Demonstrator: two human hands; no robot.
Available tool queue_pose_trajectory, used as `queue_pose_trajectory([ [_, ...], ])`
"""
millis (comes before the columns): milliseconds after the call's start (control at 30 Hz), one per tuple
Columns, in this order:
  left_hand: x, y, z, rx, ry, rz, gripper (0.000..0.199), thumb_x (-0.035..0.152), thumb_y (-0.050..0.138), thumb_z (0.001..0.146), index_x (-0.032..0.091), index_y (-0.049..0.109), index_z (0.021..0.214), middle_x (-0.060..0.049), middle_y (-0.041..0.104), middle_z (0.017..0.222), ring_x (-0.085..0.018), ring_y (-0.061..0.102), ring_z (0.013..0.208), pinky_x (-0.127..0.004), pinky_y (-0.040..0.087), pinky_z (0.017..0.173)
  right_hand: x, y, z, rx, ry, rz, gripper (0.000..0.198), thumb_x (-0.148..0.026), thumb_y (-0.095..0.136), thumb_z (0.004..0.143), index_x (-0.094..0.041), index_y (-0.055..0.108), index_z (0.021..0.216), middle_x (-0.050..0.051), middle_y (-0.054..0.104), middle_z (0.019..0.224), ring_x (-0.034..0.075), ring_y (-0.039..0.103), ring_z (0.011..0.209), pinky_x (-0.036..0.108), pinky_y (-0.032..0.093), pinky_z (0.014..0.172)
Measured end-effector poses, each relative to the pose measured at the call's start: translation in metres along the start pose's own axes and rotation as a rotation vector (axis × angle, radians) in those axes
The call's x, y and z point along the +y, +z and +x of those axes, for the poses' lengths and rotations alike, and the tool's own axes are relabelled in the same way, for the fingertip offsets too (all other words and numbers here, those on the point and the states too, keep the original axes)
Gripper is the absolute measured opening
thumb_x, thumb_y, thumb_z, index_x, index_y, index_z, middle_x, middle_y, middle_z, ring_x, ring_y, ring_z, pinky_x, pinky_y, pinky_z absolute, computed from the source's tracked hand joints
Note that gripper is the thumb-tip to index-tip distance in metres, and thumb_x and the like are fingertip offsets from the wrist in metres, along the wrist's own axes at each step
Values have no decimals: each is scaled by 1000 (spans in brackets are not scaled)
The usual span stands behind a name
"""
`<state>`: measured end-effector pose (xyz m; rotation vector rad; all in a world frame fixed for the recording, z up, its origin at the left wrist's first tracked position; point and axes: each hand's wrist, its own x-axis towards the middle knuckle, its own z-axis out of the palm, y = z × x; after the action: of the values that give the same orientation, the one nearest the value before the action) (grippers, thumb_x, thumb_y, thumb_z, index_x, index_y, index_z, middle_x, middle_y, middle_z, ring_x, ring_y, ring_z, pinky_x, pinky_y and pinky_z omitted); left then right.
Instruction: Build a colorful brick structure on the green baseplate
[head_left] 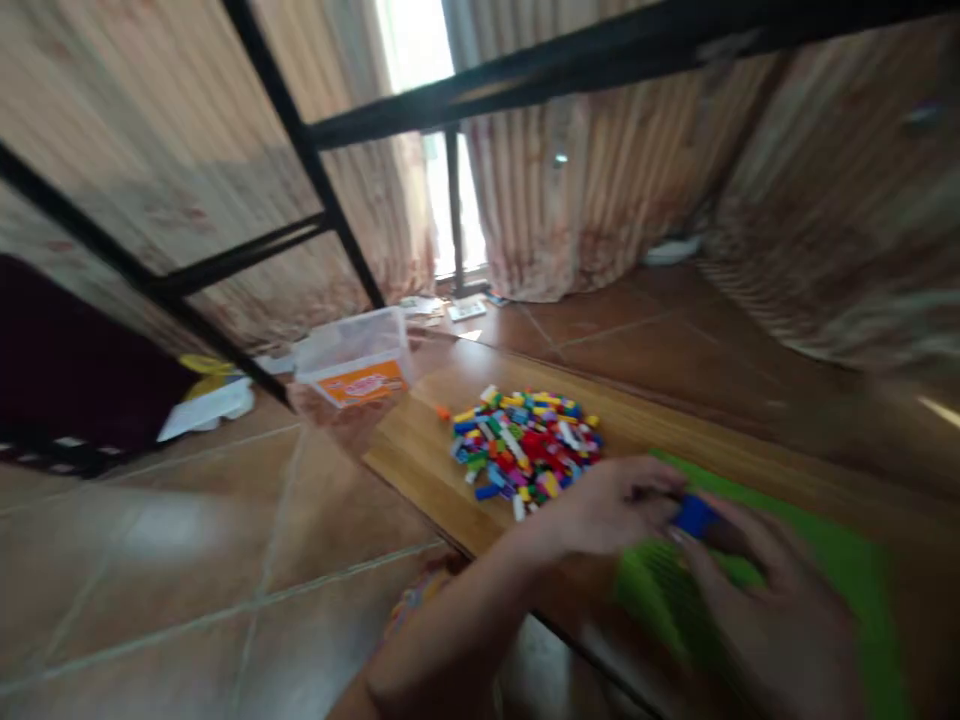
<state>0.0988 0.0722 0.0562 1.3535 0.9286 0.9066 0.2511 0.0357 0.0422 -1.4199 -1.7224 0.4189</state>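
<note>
Wooden tabletop [412, 440] | loose brick pile [525, 445] heaped near left hand [600, 505], probably for easy reach | blue brick [694, 515] over green baseplate [862, 575], pinched by right hand [784, 590] at fingertips, likely for control | left hand's fingers bent close (blur; grip can't be told)

Bricks [534, 440] on table [416, 445], baseplate [840, 545] right of them, box [364, 383] left
</note>
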Motion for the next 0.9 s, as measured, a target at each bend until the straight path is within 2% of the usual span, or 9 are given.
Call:
queue_pose_trajectory([
  [133,-7,0,3,-36,-24,-49,20,13,54,82,14,63,100,-8,68,95,-14,65,78,-23,53,66,9,-25,-3,-14,171,-87,38,-49,59,83,-26,66,112,6,65,108,20,65,79,33,54,63],
  [267,-7,6,0,-31,8,77,18,14,56,82,14,63,99,-7,68,95,-14,64,83,-25,52,74,31,-47,-2,95,238,-112,41,-46,64,78,-22,67,111,5,66,94,17,61,71,32,53,64],
  [400,-9,15,4,-20,24,215,19,15,56,82,15,65,99,-6,69,97,-16,64,86,-27,52,77,51,-67,-6,128,331,-98,41,-41,66,74,-19,68,107,5,66,87,17,61,67,32,52,64],
  [700,-18,26,13,-1,21,377,23,16,55,83,17,65,103,-6,71,102,-17,67,87,-30,53,80,58,-61,-4,-3,340,-103,36,-27,63,70,-18,70,104,4,66,87,17,61,69,33,52,68],
  [900,-20,26,16,-3,43,418,20,16,54,83,17,65,101,-6,71,100,-18,66,91,-31,53,83,57,-55,-3,-34,351,-119,35,-23,62,72,-19,68,107,5,67,93,17,62,73,33,52,72],
])
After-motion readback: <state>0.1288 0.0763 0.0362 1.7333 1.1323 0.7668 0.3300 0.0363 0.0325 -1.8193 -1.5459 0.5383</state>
